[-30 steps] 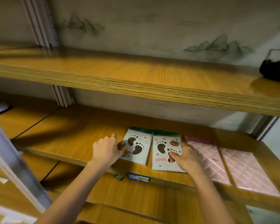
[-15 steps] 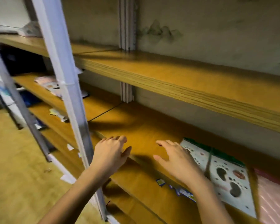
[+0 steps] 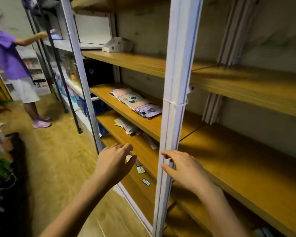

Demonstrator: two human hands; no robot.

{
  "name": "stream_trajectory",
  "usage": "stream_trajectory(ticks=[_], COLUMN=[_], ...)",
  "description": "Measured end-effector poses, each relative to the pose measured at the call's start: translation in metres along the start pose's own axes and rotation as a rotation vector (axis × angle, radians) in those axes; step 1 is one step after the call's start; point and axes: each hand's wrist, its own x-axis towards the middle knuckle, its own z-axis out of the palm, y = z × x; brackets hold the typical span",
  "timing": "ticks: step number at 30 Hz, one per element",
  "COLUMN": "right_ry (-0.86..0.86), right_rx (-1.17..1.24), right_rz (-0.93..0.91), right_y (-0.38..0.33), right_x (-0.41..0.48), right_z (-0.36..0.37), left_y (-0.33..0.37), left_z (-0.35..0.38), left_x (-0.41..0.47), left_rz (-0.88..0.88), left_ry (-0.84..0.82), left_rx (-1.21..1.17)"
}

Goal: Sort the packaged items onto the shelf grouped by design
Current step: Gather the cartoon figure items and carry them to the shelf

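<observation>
On the middle shelf (image 3: pixel 125 115) of the left bay, the packaged items (image 3: pixel 137 103) lie flat in a short overlapping row. At least 3 designs show: a pink one at the far end, a footprint one in the middle and a pale purple one nearest. The row's long axis runs along the board, from far left to near right, and stops just short of the white upright post (image 3: pixel 172 117).

Both hands are empty, with fingers spread and relaxed, and they are held apart with a gap between them. The left hand (image 3: pixel 114 162) hangs in front of the left bay, below the row and nearer the camera. The right hand (image 3: pixel 184 168) has its fingertips across the post; whether they touch it I cannot tell.

The packets lie up and ahead of both hands, slightly left of the post. The left hand has the open line to them, while the right would have to pass around the post first. Loose papers (image 3: pixel 126 126) lie on the board below.
</observation>
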Motion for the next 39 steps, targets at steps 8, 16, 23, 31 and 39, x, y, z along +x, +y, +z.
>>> stream_trajectory(ticks=[8,16,23,31,39], right_ry=[-0.006,-0.022,0.019,0.082,0.162], right_rx=[-0.078,-0.079,-0.051,-0.064,-0.141], right_rz=[-0.037,0.064,0.308,0.759,0.861], right_y=[-0.072,-0.073,-0.049,-0.013,-0.013], right_x=[0.082,0.167,0.271,0.354,0.402], right_z=[0.037,0.057,0.065,0.073,0.098], left_y=[-0.108,-0.161,-0.203,-0.226,-0.220], left_z=[-0.007,0.035,0.081,0.120,0.151], left_x=[0.027,0.073,0.155,0.251,0.320], left_rz=[-0.022,-0.003,0.058,0.124,0.208], left_ry=[0.008,-0.014,-0.071,-0.086,-0.130], left_rx=[0.023,-0.063,-0.081,-0.164,-0.303])
